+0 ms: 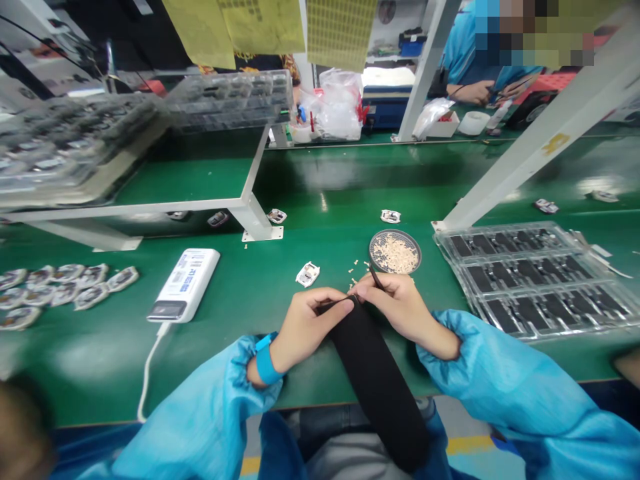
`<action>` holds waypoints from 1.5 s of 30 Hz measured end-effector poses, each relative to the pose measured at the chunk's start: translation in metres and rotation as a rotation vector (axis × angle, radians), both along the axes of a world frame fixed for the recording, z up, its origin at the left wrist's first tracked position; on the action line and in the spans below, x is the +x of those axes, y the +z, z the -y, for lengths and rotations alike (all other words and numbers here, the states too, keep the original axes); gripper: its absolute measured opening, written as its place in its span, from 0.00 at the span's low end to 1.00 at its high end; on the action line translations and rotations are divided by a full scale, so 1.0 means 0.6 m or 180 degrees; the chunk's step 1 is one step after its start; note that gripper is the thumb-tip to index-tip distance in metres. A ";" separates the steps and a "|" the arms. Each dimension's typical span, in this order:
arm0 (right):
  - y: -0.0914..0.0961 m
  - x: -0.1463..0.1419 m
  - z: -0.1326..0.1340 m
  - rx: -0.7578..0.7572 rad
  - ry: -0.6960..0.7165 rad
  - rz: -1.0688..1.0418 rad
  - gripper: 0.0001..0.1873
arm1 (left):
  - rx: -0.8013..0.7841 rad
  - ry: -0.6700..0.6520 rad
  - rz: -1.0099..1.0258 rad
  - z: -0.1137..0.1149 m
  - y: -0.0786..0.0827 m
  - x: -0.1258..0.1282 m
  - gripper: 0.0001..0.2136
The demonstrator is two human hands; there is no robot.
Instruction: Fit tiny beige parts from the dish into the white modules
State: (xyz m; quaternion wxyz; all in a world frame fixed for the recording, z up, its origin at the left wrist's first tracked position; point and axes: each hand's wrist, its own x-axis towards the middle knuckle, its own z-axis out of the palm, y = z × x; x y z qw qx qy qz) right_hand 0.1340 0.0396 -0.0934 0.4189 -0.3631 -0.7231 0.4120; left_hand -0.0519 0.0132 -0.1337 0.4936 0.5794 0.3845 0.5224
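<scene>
My left hand [310, 327] and my right hand [400, 307] meet above the far end of a black padded strip [375, 380], which runs back toward my lap. My right hand pinches dark tweezers [376, 278] whose tips point away from me. My left hand grips a thin dark tool [333, 305], its far end hidden by my fingers. Just beyond my right hand is a round mesh dish [395, 252] heaped with small beige parts. A few loose parts [356, 268] lie near my fingertips. A small white part [307, 274] sits beyond my left hand.
A clear tray of black pieces [530, 280] lies to my right on the green conveyor belt [280, 240]. A white power bank [184, 285] and rows of round parts [65, 293] are on my left. A white metal frame [550, 133] spans the belt. A co-worker's hands [467, 93] work beyond it.
</scene>
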 end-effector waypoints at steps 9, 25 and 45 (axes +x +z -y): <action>-0.004 -0.001 -0.004 0.0172 -0.0120 0.0072 0.06 | 0.0120 0.0150 -0.0019 -0.001 0.000 0.000 0.08; -0.015 -0.001 -0.013 0.1926 -0.0512 0.0396 0.05 | 0.0201 0.0349 0.0022 -0.011 -0.009 -0.002 0.08; -0.009 0.015 -0.026 0.2226 0.0250 0.0386 0.16 | -0.0025 0.0077 0.0364 -0.011 -0.005 -0.006 0.07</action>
